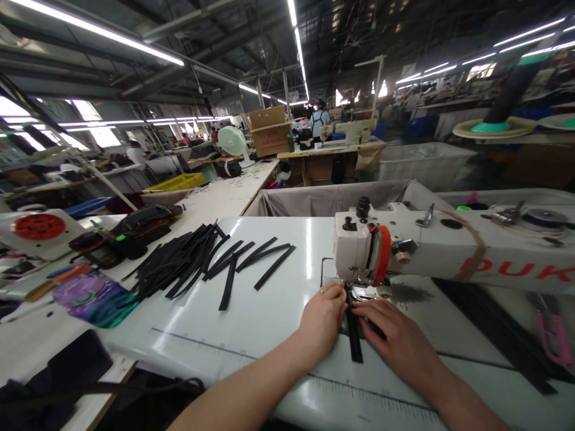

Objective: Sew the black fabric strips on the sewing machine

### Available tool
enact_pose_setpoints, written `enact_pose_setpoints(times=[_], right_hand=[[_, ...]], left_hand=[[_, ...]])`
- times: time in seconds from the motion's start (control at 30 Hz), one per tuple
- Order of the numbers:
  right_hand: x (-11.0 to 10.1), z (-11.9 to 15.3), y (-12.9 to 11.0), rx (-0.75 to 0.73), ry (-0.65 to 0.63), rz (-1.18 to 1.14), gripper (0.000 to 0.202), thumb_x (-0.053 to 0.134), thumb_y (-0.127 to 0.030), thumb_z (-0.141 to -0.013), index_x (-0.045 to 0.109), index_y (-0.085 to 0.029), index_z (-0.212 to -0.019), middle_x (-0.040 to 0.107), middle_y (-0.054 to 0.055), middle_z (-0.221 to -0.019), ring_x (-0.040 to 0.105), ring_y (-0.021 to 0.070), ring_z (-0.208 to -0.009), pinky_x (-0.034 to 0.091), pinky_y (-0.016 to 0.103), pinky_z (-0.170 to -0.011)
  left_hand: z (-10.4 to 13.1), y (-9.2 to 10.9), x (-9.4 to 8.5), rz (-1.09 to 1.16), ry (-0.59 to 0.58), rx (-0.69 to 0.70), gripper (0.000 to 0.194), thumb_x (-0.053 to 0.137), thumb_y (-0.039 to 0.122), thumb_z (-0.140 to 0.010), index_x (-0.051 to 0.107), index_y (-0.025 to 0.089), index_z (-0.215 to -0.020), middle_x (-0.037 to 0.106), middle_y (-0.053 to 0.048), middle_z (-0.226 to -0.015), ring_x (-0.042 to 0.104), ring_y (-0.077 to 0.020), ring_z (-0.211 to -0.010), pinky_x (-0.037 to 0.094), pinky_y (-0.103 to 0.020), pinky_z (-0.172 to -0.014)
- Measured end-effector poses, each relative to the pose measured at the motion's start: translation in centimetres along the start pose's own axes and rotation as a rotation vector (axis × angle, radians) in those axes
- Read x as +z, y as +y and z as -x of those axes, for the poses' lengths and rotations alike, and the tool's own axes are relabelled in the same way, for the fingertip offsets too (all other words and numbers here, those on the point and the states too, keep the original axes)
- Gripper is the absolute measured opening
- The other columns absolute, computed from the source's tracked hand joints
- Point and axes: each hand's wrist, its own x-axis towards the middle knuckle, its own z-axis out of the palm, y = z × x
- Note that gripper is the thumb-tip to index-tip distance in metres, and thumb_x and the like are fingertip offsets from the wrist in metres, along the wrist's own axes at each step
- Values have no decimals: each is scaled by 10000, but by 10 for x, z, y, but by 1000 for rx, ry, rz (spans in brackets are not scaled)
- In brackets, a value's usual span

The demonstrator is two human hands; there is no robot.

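Workshop hall: fluorescent tubes hang beneath a dark roof structure; the far benches are blurred. A green fan point(232, 141) and an open cardboard box point(269, 133) are at the far end of the long table point(227, 188). Beyond them, a person in a blue top point(319, 121) is too small to show in detail.

Work surface: a pale sewing table point(269, 317) carries a printed ruler scale, partly covered by the forearms. The white sewing machine point(404, 245) extends from the right; its lettering is cut off by the picture edge.

Workpiece: a narrow black strip point(355, 347) lies at the presser foot point(363, 293), its near end pointing toward the wearer. Its far end is hidden by the fingers and machine head.

Left hand point(324, 314): fingers narrow and bunched, tips at the left side of the strip. The thumb is hard to make out; whether it pinches the strip cannot be told.

Right hand point(395, 329): fingers extended close together, tips at the right side of the strip by the presser foot. A closed grip cannot be confirmed.

Adjacent items: a pile of black strips point(179, 260) overlaps at left, concealing individual ends. Pink-handled scissors point(553, 335) lie at right, near long black bands point(498, 332).
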Motion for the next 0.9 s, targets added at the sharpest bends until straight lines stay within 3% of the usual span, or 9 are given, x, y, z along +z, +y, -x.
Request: enact_pose_setpoints(times=[0.17, 0.3, 0.9], right_hand=[[-6, 0, 0, -58, -27, -133, 324, 403, -27, -828, 656, -224, -876, 692, 30, -856, 652, 163, -839, 538, 290, -754], [-7, 0, 3, -113, -52, -124, 314, 431, -34, -837, 681, -224, -828, 686, 35, -857, 640, 166, -830, 530, 293, -753], [7, -1, 12, -22, -67, 223, 384, 404, -77, -848, 669, -189, -1103, 704, 86, -1011, 651, 226, -869, 565, 377, -753]], left_hand=[[-1, -3, 2, 43, 17, -29, 194, 471, 138, -928, 660, 159, -888, 655, -93, -1156, 575, -225, -1142, 491, -375, -1028], [-1, -3, 3, 43, 28, -17, 203, 459, 135, -932, 661, 153, -940, 664, -104, -1138, 574, -233, -1147, 490, -388, -1029], [-1, 1, 2, -48, 15, 27, 232, 441, 171, -954, 670, 132, -943, 679, -109, -1092, 589, -230, -1127, 473, -381, -1058]])
